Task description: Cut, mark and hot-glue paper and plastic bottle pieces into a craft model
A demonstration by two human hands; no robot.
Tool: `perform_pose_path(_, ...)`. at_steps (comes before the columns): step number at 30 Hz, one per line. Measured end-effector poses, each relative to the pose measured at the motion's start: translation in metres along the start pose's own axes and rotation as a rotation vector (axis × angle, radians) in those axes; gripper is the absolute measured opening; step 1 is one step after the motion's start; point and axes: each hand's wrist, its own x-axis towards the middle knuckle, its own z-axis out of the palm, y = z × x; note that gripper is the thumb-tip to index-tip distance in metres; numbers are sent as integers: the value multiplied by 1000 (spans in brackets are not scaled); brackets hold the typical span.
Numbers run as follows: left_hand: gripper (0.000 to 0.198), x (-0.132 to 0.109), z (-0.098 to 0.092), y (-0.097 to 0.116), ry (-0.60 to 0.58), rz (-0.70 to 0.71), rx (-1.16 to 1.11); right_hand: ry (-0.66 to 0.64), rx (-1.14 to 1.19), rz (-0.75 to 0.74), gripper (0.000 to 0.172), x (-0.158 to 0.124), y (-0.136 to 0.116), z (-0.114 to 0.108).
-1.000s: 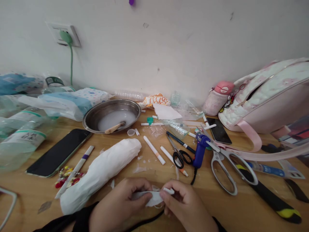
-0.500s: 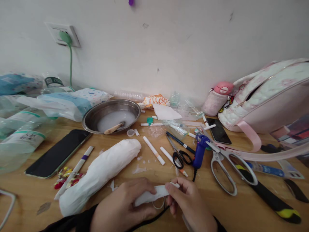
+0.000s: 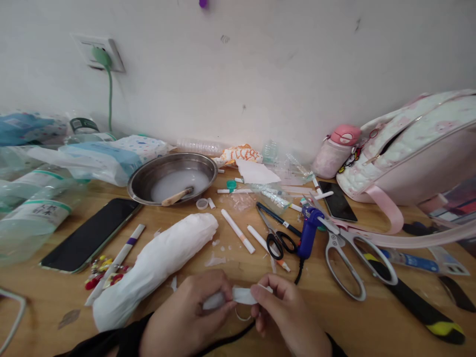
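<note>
My left hand (image 3: 193, 310) and my right hand (image 3: 284, 315) are close together at the table's front, both closed on a small white strip (image 3: 243, 296). It looks like paper or tape, and its ends are hidden by my fingers. A thin pale ring (image 3: 243, 314) shows just below the strip. Left of my hands lies a long white-wrapped form (image 3: 159, 265), bulky and slightly bent. Beyond my fingers are a white marker (image 3: 237, 231), black-handled scissors (image 3: 277, 240) and a blue glue gun (image 3: 308, 235), whose black cord passes beneath my hands.
A metal bowl (image 3: 134, 184) of cloudy liquid holds a wooden-handled brush (image 3: 177, 197). On the left are a phone (image 3: 89, 235) and plastic bottles (image 3: 39, 210). Large grey scissors (image 3: 344, 265), a black-and-yellow handle (image 3: 420, 307), a pink bottle (image 3: 334, 151) and a backpack (image 3: 416, 153) occupy the right.
My fingers have shifted along the white strip. My left fingertips are now pinched nearer its middle, and the strip lies flatter between the hands. The things on the table have stayed put.
</note>
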Motion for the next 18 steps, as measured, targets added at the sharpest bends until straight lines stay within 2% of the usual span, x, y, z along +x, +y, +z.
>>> perform_pose_path(4, 10, 1, 2, -2, 11, -175, -246, -8, -78, -24, 28, -3, -4, 3)
perform_pose_path(9, 8, 2, 1, -2, -44, -169, -520, -15, -212, -87, 22, -7, -6, 4)
perform_pose_path(11, 10, 3, -1, 0, -78, -187, -546, 14, -266, -109, 25, -9, -5, 4)
perform_pose_path(14, 9, 3, -1, 3, -63, -243, -482, 49, -381, -123, 28, -10, -3, 5)
perform_pose_path(18, 11, 3, 3, 6, -71, -257, -517, 59, -471, -55, 20, -10, -1, 7)
